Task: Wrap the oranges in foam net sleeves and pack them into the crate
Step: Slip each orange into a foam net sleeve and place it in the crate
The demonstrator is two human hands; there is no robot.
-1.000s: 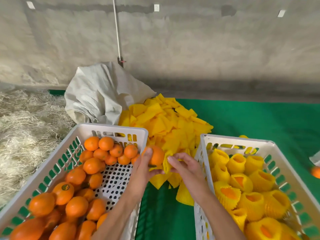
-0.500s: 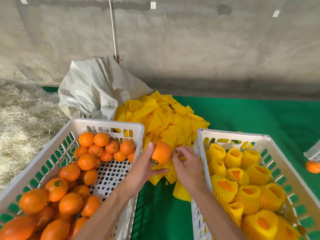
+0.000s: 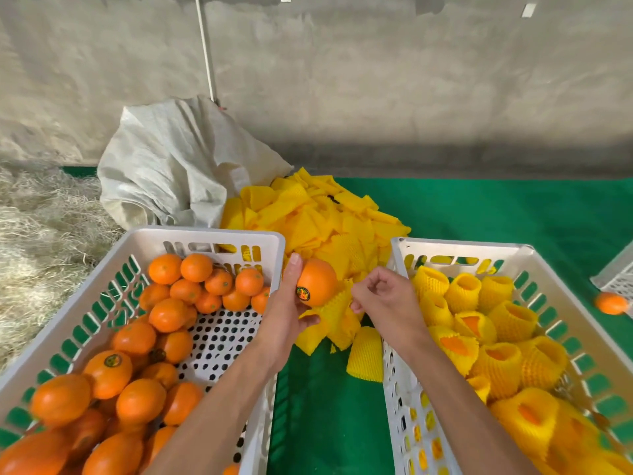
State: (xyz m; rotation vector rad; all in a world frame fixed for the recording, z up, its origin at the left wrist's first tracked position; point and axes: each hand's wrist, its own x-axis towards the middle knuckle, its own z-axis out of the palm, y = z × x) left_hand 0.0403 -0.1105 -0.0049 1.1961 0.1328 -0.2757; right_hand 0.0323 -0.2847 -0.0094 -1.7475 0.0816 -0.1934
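Left hand (image 3: 286, 311) grips a stickered orange (image 3: 317, 282) between the two crates, above the green mat (image 3: 496, 214). Sticker print unreadable. Right hand (image 3: 383, 298) pinches a yellow foam net sleeve (image 3: 334, 308) just under the fruit. Since half a second ago, right hand has drawn slightly right, stretching the sleeve.

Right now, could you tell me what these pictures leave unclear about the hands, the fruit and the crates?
- Head view: the right hand curls at a foam sleeve; its own fingers hide the exact grip.
- The sticker on the orange in the left hand is too small to read.
- The left crate and right crate are cut off by the bottom edge, so counts are unknown.
- The sack hides its contents.
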